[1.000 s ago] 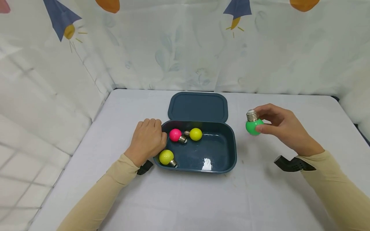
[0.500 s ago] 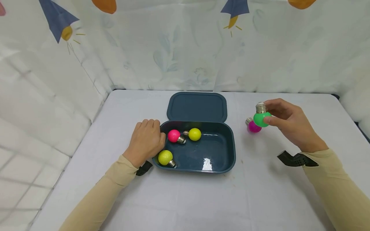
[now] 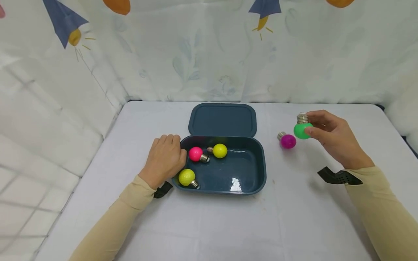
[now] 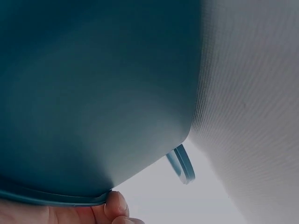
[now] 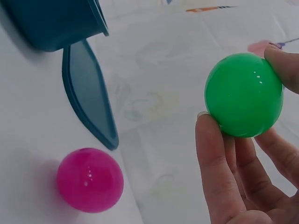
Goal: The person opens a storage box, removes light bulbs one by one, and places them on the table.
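A green light bulb (image 3: 302,131) is pinched between the thumb and fingers of my right hand (image 3: 336,136), its metal screw base pointing up, held above the table. Just left of it a magenta bulb (image 3: 289,141) lies on the table. My left hand (image 3: 164,156) grips the left rim of a dark blue box (image 3: 248,166); in the left wrist view its fingers curl over the box's rim (image 4: 56,200). Inside the box, toward its left side, lie a pink bulb (image 3: 195,154), a smooth yellow bulb (image 3: 220,150) and a textured yellow bulb (image 3: 187,177).
Behind the box a matching dark blue lid (image 3: 222,119) lies flat on the white tabletop (image 3: 235,228). A patterned white cloth (image 3: 209,58) hangs along the table's back edge, and more white cloth (image 3: 42,119) hangs at the left.
My right hand has moved right and slightly back with the green bulb, bringing the magenta bulb into view on the table. The left hand stays on the box rim.
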Demonstrator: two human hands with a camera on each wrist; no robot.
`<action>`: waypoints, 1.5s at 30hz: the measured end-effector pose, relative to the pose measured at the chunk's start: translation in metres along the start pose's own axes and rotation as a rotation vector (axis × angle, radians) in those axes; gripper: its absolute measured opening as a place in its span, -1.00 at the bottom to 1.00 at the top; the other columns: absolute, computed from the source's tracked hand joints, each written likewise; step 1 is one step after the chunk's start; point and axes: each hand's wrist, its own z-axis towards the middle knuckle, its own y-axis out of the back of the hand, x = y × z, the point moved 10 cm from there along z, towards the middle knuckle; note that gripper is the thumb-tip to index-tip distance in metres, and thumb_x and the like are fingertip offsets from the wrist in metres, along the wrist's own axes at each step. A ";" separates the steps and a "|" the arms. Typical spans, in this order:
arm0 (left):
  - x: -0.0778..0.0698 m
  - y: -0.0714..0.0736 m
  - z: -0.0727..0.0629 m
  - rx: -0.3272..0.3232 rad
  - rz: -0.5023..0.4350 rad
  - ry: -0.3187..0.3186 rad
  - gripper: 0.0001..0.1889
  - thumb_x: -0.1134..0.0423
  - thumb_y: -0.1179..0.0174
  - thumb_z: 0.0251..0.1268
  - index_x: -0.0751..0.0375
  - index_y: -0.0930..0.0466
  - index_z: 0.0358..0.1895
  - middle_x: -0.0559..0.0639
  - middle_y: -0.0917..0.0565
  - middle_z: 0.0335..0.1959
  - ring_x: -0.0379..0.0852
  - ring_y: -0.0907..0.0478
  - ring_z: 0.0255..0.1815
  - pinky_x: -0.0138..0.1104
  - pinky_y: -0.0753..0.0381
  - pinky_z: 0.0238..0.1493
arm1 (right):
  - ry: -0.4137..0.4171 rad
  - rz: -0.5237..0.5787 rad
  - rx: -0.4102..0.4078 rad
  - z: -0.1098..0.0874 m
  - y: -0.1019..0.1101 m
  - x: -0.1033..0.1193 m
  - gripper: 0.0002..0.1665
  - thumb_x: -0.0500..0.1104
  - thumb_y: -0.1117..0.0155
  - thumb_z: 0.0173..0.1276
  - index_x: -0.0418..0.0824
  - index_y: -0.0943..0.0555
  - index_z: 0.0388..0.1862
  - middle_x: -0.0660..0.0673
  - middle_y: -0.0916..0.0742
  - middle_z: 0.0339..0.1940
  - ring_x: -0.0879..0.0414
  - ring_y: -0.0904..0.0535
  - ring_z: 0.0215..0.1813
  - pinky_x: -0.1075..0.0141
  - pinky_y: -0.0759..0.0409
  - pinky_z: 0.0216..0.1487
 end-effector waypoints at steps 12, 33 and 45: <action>0.000 -0.001 0.001 0.007 -0.031 -0.001 -0.80 0.30 0.02 0.30 0.29 -0.32 -0.49 0.09 -0.34 -0.59 0.06 -0.29 -0.51 -0.21 -0.18 -0.39 | -0.085 -0.169 -0.049 0.005 0.023 -0.020 -0.50 -0.24 -0.29 0.48 -0.16 -0.51 0.37 0.11 -0.72 0.10 0.30 -0.69 0.05 0.57 -0.58 0.06; 0.000 -0.001 0.002 -0.009 -0.059 -0.014 -0.82 0.31 0.06 0.27 0.27 -0.30 -0.50 0.08 -0.30 -0.61 0.03 -0.25 -0.54 -0.23 -0.14 -0.39 | -0.192 -0.366 -0.066 0.011 0.044 -0.051 -0.50 -0.08 -0.27 0.52 -0.06 -0.49 0.39 0.20 -0.69 -0.04 0.32 -0.64 0.01 0.52 -0.63 0.01; 0.003 -0.003 0.001 0.015 -0.066 0.008 -0.82 0.28 0.03 0.28 0.28 -0.32 -0.46 0.09 -0.34 -0.59 0.03 -0.28 -0.51 -0.21 -0.19 -0.37 | -0.232 -0.432 -0.011 0.011 0.045 -0.063 -0.48 0.00 -0.28 0.51 -0.05 -0.48 0.38 0.20 -0.68 -0.09 0.29 -0.65 -0.04 0.46 -0.63 0.02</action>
